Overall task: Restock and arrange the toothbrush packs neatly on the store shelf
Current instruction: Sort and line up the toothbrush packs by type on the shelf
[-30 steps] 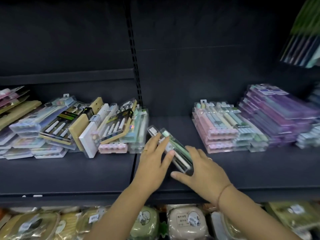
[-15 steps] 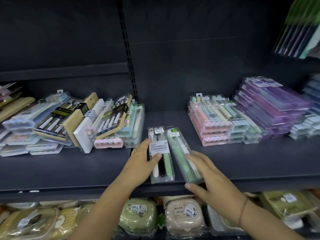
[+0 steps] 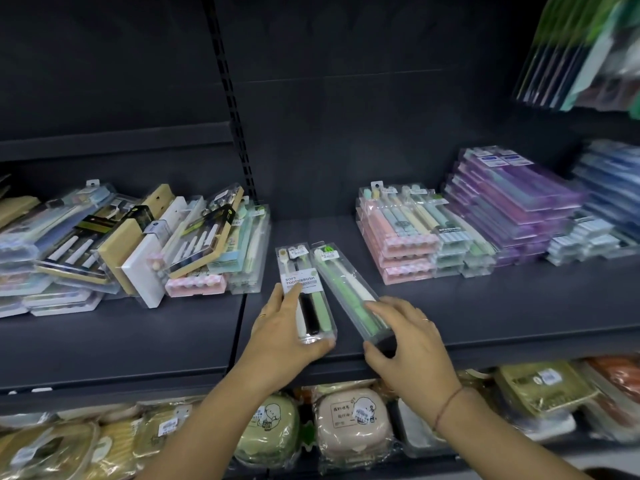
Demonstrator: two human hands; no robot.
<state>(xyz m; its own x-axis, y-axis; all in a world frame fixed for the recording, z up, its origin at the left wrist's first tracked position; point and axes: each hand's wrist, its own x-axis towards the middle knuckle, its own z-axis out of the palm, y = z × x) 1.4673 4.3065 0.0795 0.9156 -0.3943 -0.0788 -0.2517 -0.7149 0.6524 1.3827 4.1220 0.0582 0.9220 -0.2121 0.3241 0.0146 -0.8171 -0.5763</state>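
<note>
- Head view: two clear toothbrush packs lay side by side near the front edge of the dark shelf [image 3: 485,306], between the stocked piles.
- The labelled pack [image 3: 300,280] held three brushes, one white, one black and one green. Your left hand [image 3: 282,336] gripped its near end, thumb across the end and a finger on the label.
- The green pack [image 3: 341,289], its far end angled left, showed one green brush and one white. Your right hand [image 3: 412,344] clasped its near end, fingers curled over the top.
- Left of them lay a jumbled pile [image 3: 138,244] of packs. On the right stood a pastel stack [image 3: 408,244] and a purple stack [image 3: 512,209].
- Below, you had two wrapped lidded boxes: a green box [image 3: 273,431] and a pink box [image 3: 349,420].
</note>
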